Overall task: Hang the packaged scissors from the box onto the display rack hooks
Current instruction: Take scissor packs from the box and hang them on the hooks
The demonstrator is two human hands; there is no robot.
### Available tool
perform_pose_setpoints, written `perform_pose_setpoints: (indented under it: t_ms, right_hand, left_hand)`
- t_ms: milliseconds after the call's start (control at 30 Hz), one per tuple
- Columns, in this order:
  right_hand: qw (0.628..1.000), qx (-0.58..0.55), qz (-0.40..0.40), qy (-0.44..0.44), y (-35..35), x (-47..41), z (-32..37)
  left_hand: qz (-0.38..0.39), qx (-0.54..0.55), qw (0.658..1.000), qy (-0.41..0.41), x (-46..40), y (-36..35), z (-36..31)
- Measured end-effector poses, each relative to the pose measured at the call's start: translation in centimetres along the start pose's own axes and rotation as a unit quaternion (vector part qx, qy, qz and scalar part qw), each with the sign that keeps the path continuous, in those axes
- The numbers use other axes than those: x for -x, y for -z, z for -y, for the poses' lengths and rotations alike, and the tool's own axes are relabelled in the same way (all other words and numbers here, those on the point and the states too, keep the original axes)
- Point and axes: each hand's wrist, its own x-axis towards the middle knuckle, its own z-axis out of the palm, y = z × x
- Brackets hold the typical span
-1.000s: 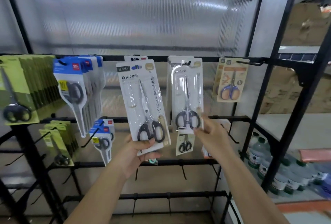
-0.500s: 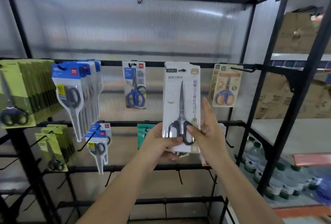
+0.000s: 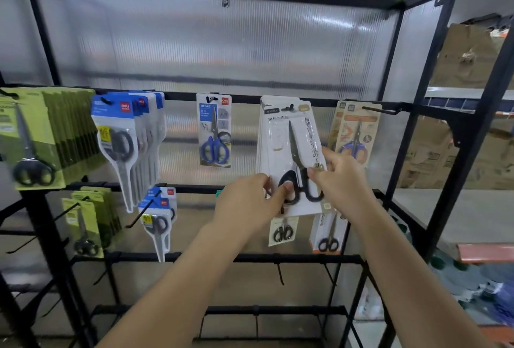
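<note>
Pinching the white scissors pack (image 3: 289, 152) at its lower corners, left hand (image 3: 247, 205) and right hand (image 3: 340, 180) steady it; light, stiff card, probably slippery.

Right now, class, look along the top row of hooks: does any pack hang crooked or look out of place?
Yes. The white scissors pack that both hands, left and right, grip hangs tilted on its hook, with its lower end swung right. The blue-handled pack beside it hangs straight.

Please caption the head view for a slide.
Both hands, left and right, hold white-packaged scissors at a rack hook.
</note>
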Motion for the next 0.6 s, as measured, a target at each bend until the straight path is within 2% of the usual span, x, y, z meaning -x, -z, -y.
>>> perform_pose_setpoints:
  t_ms: [133, 233, 467, 600]
  right_hand:
    - [0.988, 0.13, 0.072, -0.05, -1.0, 0.2, -1.0]
    - [0.971, 0.195, 0.095, -0.095, -2.3, 1.1, -1.9]
    - [0.951, 0.247, 0.167, -0.074, -7.8, 3.8, -4.4]
    - [0.918, 0.278, 0.264, -0.1, -12.4, 6.5, -7.1]
  left_hand:
    - [0.038, -0.051, 0.998, 0.015, -0.6, 0.4, 1.2]
    - [0.071, -0.066, 0.995, 0.013, -0.5, 0.0, 2.5]
    - [0.178, -0.083, 0.979, 0.046, 2.2, -4.5, 6.7]
    - [0.248, -0.086, 0.963, 0.061, 5.7, -7.0, 11.2]
